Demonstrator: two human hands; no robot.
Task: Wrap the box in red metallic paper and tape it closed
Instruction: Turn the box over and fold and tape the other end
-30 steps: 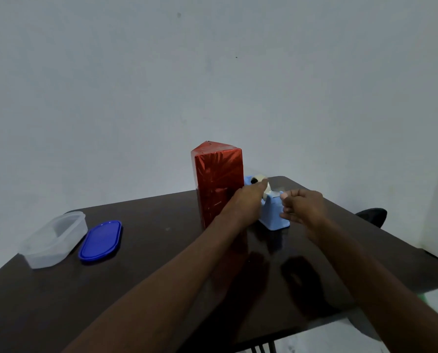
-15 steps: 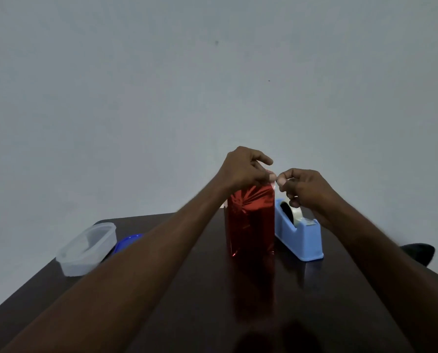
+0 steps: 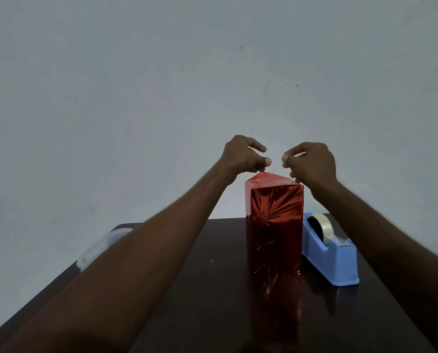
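Observation:
A tall box wrapped in red metallic paper (image 3: 274, 225) stands upright on the dark table (image 3: 212, 301). My left hand (image 3: 243, 155) hovers over its top, its thumb and finger pinching down at the folded paper peak. My right hand (image 3: 312, 161) is level with it just to the right, fingers curled and pinching something small; a clear tape strip there is too faint to make out. A blue tape dispenser (image 3: 330, 253) with a roll of clear tape stands right of the box.
A clear plastic container (image 3: 98, 247) shows at the table's far left edge, mostly hidden behind my left forearm. A plain pale wall fills the background. The table's near part lies in shadow.
Both hands rose from the dispenser to the box top, then drew slightly apart. The view tilted and closed in on the box; the blue lid is out of sight.

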